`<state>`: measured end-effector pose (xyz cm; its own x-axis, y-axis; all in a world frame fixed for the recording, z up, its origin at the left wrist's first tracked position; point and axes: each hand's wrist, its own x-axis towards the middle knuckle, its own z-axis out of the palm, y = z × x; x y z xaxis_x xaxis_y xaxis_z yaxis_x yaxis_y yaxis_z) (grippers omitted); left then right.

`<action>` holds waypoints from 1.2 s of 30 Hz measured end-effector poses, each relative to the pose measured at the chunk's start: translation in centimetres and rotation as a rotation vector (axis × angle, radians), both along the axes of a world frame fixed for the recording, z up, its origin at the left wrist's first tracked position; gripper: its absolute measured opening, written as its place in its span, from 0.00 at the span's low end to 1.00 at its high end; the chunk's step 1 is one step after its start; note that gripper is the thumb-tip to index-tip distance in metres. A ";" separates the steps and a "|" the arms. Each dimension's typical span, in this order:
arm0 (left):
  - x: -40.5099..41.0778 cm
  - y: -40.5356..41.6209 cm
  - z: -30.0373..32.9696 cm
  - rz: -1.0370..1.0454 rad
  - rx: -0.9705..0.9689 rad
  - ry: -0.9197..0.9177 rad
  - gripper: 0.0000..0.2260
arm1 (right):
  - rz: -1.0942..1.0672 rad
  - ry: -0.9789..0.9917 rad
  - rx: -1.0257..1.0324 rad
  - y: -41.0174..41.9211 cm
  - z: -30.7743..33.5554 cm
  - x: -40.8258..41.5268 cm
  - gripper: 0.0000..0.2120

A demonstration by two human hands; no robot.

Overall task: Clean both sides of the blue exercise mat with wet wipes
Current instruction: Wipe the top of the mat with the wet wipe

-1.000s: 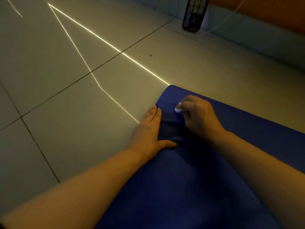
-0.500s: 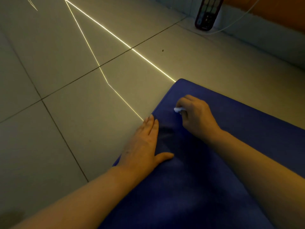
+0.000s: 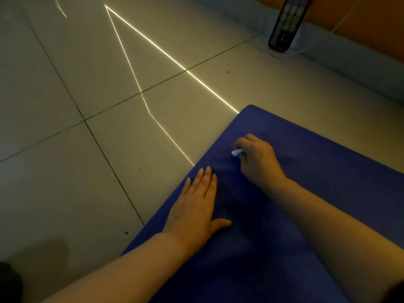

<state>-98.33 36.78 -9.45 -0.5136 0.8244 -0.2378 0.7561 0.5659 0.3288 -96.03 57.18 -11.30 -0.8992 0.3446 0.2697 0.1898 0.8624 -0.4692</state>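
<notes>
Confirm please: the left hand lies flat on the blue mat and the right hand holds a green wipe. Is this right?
Not quite. The wipe in the right hand is white, not green; the head view shows this. The left hand does lie flat on the blue mat.

Matt blue mat, perhaps cloth-like; glossy tiled floor.

text: none legible | labels: none | brands: none | numbers: none

Person, two forearms showing: both bare from wrist to frame edge, wearing no visible sleeves. Left hand and right hand wearing no gloves, rings or watch.
</notes>
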 end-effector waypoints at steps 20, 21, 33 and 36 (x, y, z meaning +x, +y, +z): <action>-0.5 -1.5 -1.8 0.018 0.183 -0.090 0.43 | -0.080 -0.068 -0.044 -2.1 0.9 -5.1 0.06; -0.5 -1.6 -1.8 0.017 0.191 -0.088 0.43 | -0.079 -0.071 -0.051 -2.0 0.9 -5.2 0.06; 0.1 -1.8 -2.2 0.046 0.297 -0.070 0.41 | 0.104 0.005 -0.070 -4.1 0.4 -1.3 0.06; 0.1 -2.1 -1.6 0.030 0.273 -0.076 0.39 | -0.005 0.037 -0.111 -4.5 0.0 -3.7 0.05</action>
<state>-98.25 34.71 -11.08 -0.5281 0.8479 -0.0477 0.7074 0.4703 0.5277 -99.76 52.67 -11.28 -0.8874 0.3786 0.2631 0.1746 0.8041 -0.5683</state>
